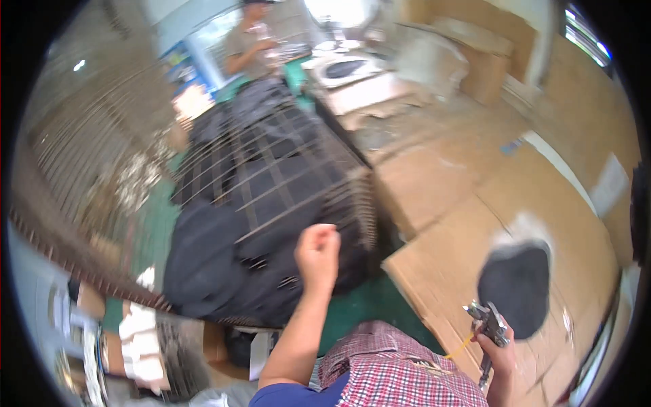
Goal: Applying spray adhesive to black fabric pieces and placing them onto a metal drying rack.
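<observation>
My left hand (317, 256) is raised over the near right part of a wire rack (288, 193), its fingers curled closed and nothing showing in them. Dark, flat, rounded pieces (207, 241) lie across that rack, several overlapping. In my right hand (500, 349) is a metal spray gun (489, 324) with a thin yellow hose (460, 347) running from it. Just beyond the gun, a black oval piece (519, 285) lies on a brown cardboard sheet (434, 271), with a pale patch on the cardboard at its far edge.
Another wire rack panel (74, 156) stands tilted at the left. At the far side a person (251, 44) stands near a bench with another dark oval piece (344, 68). Cardboard boards (576, 102) line the right. Papers and boxes (142, 346) sit at lower left.
</observation>
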### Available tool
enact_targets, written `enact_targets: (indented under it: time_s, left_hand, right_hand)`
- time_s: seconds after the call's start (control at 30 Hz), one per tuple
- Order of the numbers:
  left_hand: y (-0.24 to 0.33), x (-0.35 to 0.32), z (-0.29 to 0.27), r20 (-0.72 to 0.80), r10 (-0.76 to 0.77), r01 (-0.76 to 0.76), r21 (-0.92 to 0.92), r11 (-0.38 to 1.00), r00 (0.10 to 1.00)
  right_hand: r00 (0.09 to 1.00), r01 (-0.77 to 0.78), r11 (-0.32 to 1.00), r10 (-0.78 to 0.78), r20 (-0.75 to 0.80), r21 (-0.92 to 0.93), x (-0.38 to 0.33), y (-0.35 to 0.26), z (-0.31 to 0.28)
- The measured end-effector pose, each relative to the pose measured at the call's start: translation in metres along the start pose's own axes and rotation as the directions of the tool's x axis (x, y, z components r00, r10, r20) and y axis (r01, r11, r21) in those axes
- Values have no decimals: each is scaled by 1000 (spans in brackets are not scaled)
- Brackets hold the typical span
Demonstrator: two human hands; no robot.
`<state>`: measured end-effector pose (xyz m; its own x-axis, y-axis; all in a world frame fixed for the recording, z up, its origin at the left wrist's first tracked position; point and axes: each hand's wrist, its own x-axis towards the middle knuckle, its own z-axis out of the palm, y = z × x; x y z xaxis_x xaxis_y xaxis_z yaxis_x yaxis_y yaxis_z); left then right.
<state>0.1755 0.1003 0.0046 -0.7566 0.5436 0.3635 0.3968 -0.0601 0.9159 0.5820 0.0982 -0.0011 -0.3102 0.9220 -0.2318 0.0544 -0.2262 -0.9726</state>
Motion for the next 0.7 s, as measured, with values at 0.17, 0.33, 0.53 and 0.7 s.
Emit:
enact_targets:
  time_s: [0.17,0.33,0.53,0.7]
  left_hand:
    - [-64,-84,225,587,139,-236,92,967,798]
    - [-78,-193,384,806,82,-458,246,854,586]
    - [-84,-254,456,859,26,-584,325,744,511]
    - [-83,-251,488,827,-311,-40,372,927,469]
  right_hand:
    - [977,12,997,4,-215,76,-26,21,-78]
    - [792,-50,986,138,-595,162,-94,30,-157]
    - [658,56,974,130,-742,220,-146,59,-203]
    - [699,15,985,113,-706,172,-145,66,-237]
